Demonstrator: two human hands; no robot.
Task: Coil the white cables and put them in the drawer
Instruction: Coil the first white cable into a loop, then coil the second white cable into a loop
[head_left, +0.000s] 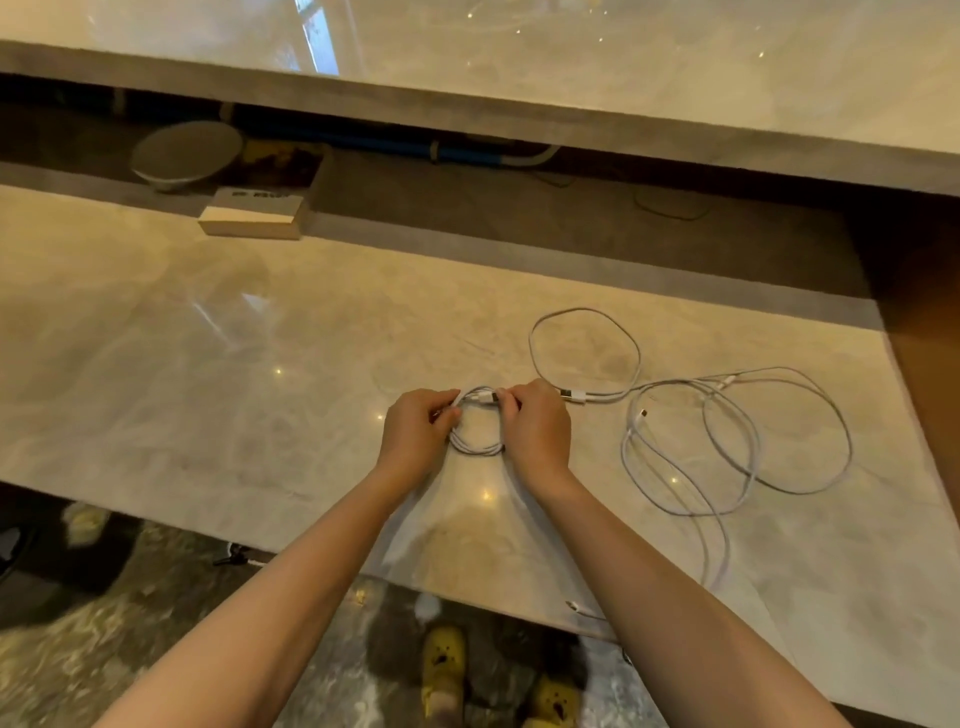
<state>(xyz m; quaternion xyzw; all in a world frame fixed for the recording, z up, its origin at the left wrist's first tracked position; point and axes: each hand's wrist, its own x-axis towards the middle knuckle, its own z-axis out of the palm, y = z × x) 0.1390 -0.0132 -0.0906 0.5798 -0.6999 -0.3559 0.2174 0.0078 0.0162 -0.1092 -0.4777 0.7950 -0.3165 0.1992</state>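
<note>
A small coil of white cable (475, 446) lies between my hands on the marble counter (208, 374). My left hand (415, 436) grips the coil's left side. My right hand (535, 431) pinches its top right, where a plug end shows. To the right, a second white cable (584, 353) lies in one loose loop with a USB plug at its near end. Further right, a longer white cable (737, 447) sprawls in several loose loops, with a strand trailing to the counter's front edge. No drawer can be made out.
A cream box (252, 221) stands at the counter's back left, with a grey round dish (187, 153) behind it in the dark recess. A higher marble shelf (519, 78) runs across the top. Below the front edge are the floor and yellow slippers (441, 670).
</note>
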